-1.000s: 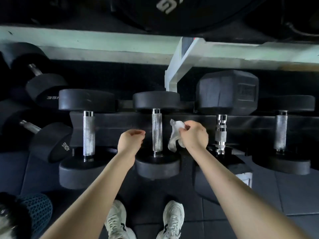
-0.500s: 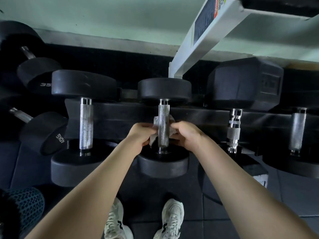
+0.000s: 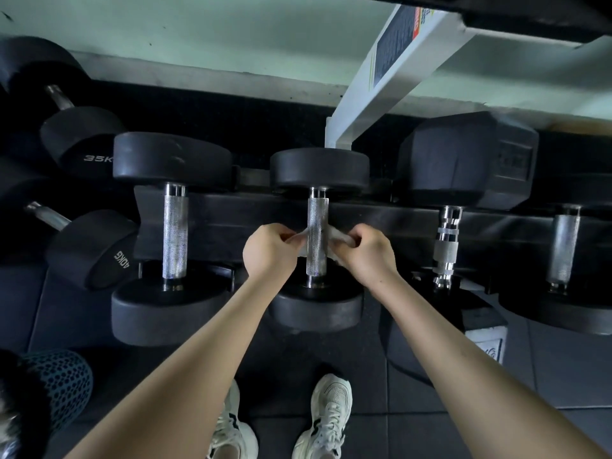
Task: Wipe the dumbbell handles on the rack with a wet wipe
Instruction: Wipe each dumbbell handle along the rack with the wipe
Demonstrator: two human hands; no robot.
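Dumbbell handles of knurled silver metal are laid across the low black rack (image 3: 397,223), four of them being in view, and the work is seen at the second from the left, the middle handle (image 3: 317,210), set between two round black rubber heads. A thin white wet wipe (image 3: 342,238) is passed behind that bar about halfway along it, so that a crumpled end shows on either side. One end is pinched in the curled fingers of the left hand (image 3: 270,251), the other in those of the right hand (image 3: 367,256); both hands are held just beside the bar, with the wipe drawn against its hidden side. The step in hand is judged to be the rubbing of this one bar, and it is not taken as finished, since the lengths above and below the wipe are not covered by it. Whether the leftmost handle (image 3: 175,236) has been cleaned cannot be told: no wet sheen can be made out on it. The ringed chrome handle (image 3: 447,246) of the hexagonal dumbbell and the far-right handle (image 3: 563,250) are touched by neither hand and are judged to be left to do. A large black dumbbell marked 40KG (image 3: 92,246) and another marked 35K (image 3: 82,140) lie off the rack at the left and are probably outside the task.
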